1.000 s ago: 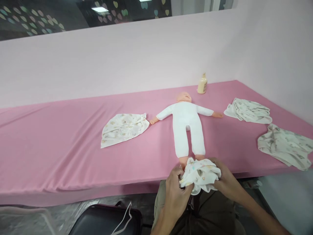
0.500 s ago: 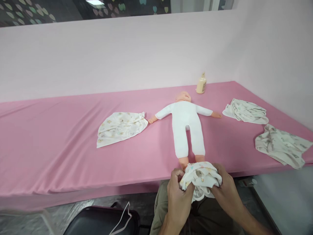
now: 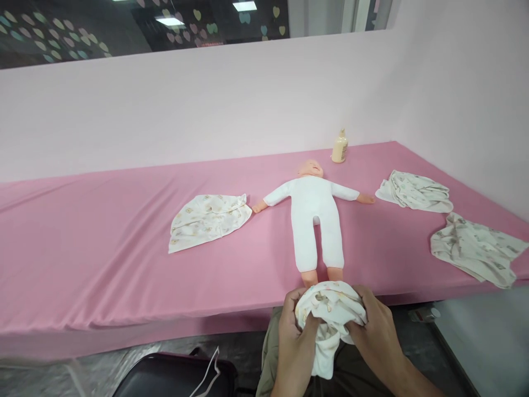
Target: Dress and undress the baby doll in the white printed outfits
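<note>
A bunched white baby garment (image 3: 333, 309) with small coloured prints is gathered between my two hands, just in front of the table's edge. My left hand (image 3: 298, 331) grips its left side, thumb pressed into the folds. On the other side my right hand (image 3: 374, 331) holds the cloth the same way. Part of the fabric hangs down between my wrists. Directly beyond, a baby doll (image 3: 314, 212) in a white body suit lies on its back, arms spread and legs toward me. Its feet are partly hidden behind the garment.
The pink-covered table (image 3: 124, 242) runs along a white wall. A printed cloth (image 3: 210, 220) lies left of the doll; two more, a crumpled cloth (image 3: 415, 191) and a nearer cloth (image 3: 475, 248), lie right. A pump bottle (image 3: 339, 148) stands behind. A black chair (image 3: 173, 377) is at lower left.
The garment has been gathered further in my hands and its loose end now hangs lower. Both hands sit slightly lower and further left. The view has tilted up a little.
</note>
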Motion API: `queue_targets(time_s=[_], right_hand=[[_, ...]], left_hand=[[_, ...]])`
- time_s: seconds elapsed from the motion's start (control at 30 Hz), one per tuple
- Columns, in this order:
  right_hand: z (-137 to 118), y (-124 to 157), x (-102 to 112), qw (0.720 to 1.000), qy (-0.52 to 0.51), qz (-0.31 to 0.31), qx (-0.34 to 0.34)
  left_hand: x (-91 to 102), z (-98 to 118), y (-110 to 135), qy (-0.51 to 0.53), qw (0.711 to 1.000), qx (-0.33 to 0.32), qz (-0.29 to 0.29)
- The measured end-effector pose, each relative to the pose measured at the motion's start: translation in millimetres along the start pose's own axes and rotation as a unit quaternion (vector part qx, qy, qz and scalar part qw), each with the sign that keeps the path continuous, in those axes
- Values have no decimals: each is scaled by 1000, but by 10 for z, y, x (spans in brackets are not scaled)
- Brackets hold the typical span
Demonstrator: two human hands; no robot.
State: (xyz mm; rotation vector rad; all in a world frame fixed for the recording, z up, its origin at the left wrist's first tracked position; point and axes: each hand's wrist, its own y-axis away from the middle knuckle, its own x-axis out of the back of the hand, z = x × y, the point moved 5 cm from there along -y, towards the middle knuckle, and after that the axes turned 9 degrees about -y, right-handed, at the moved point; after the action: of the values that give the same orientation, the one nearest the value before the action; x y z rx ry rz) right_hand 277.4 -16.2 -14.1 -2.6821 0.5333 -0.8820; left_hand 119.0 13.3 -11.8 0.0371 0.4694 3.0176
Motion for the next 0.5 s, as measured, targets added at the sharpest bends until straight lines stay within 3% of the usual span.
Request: queue_targets(time_s=[0.17,0.33,0.43,0.5], right_hand=[[28,-7,30,983,-146,-68,-92],[-28,5,90,917,-310,-172,-182],[-22,-61,251,886,-379,-158,-215],[-30,-198,460,893,-385,-106,-210]], left_hand=[[80,19,24,-88,994,-64,-11],[257,-5,44,-209,962,-98,-142],[341,106,10,-216,935,-139,-246],[353,310,-28,-160,925,-186,-289]])
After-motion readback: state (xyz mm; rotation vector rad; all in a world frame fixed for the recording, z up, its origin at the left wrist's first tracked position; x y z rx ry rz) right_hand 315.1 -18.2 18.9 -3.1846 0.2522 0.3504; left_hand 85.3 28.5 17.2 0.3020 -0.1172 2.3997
